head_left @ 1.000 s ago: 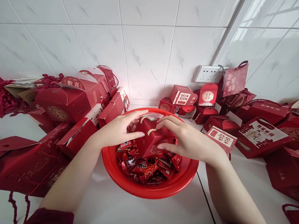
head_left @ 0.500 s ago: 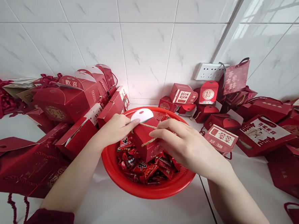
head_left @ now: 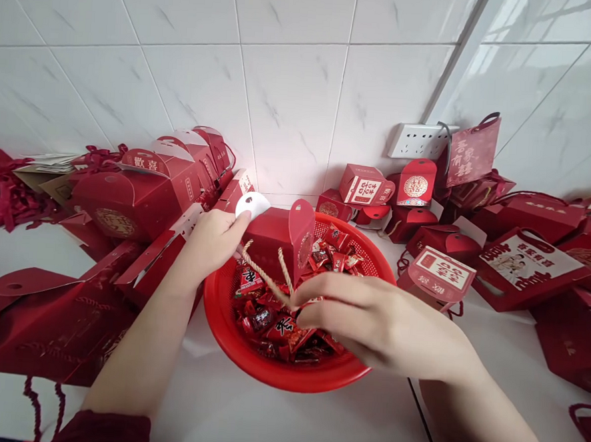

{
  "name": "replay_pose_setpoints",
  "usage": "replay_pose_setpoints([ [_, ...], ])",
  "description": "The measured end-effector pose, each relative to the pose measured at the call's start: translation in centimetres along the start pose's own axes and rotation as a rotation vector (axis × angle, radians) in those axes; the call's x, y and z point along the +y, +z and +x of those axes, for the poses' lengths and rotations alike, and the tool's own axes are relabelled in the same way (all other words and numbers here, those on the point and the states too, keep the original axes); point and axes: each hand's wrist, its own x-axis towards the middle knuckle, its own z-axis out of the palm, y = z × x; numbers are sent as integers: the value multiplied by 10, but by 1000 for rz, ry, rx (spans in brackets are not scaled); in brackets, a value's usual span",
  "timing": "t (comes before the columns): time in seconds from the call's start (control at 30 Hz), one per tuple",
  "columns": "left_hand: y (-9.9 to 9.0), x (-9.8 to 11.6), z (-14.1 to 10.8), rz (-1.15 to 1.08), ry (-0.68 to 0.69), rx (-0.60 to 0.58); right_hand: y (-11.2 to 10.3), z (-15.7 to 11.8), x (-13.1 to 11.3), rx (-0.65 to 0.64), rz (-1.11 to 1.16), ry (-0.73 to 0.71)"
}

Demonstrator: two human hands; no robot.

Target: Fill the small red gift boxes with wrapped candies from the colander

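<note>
A small red paper gift box [head_left: 269,236] with rounded end flaps is held over the candies in the middle of the view. My left hand [head_left: 218,243] pinches it at its left end, thumb against the white inner side of a flap. A tan rope handle [head_left: 264,278] hangs off the near side of the box, and the fingertips of my right hand [head_left: 364,318] are closed on its loop, pulling it toward me. Below is a red plastic basket [head_left: 315,382] with perforated sides. Wrapped red candies [head_left: 289,327] fill its bottom; my hands hide some of them.
Red gift boxes [head_left: 127,191] stand packed at the left, with a larger box [head_left: 34,312] nearest. Several more boxes [head_left: 437,273] lie at the right, beside a pinkish-red bag [head_left: 473,148]. A white power strip [head_left: 420,142] sits against the tiled wall [head_left: 293,101].
The box has turned and shifted left, with its flaps standing up. My right hand has drawn the rope handle down toward me, away from the box.
</note>
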Motion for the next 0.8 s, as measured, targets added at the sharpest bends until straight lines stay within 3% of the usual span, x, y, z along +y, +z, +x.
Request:
replay_pose_setpoints([
  [0.1, 2, 0, -1, 98, 114, 49, 0, 3, 2, -42, 38, -3],
  [0.27, 4, 4, -7, 119, 270, -9, 3, 4, 23, 162, -63, 180],
  [0.47, 8, 6, -9, 128, 292, -48, 10, 0, 34, -11, 61, 332],
  [0.6, 10, 3, -6, 167, 257, -62, 13, 1, 35, -135, 27, 346],
  [0.8, 11, -3, -2, 140, 228, -74, 17, 4, 42, -208, -59, 430],
])
